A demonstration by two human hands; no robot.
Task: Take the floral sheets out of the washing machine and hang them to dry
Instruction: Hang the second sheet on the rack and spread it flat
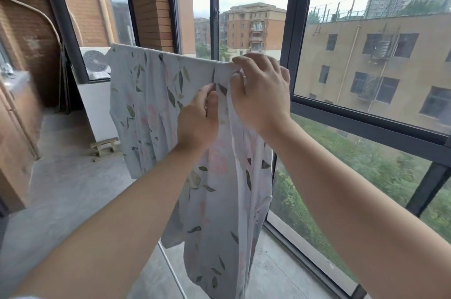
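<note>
1. The fingers (210, 90) and thumb of my left hand (199, 119) pinch a fold of the floral sheet (151, 103), just left of the frame's centre.
2. My right hand (262, 93) is just beside it, a little higher and to the right. Its fingers curl over the sheet's top edge and grip the bunched cloth there.
3. The sheet hangs spread from the upper left of the frame across to my right hand, its top edge almost level. I cannot tell what carries it.
4. Below my hands it falls in long folds to the bottom centre of the frame.
5. A small dark round thing (161, 55) sits at the top edge, too small to tell what it is.
6. Behind the sheet stands a dark window frame (291, 17), with an air-conditioner unit (95, 60) just beside the sheet's upper left corner.
7. A low wooden stool (105, 144) stands on the concrete floor (68, 188) at the left.
</note>
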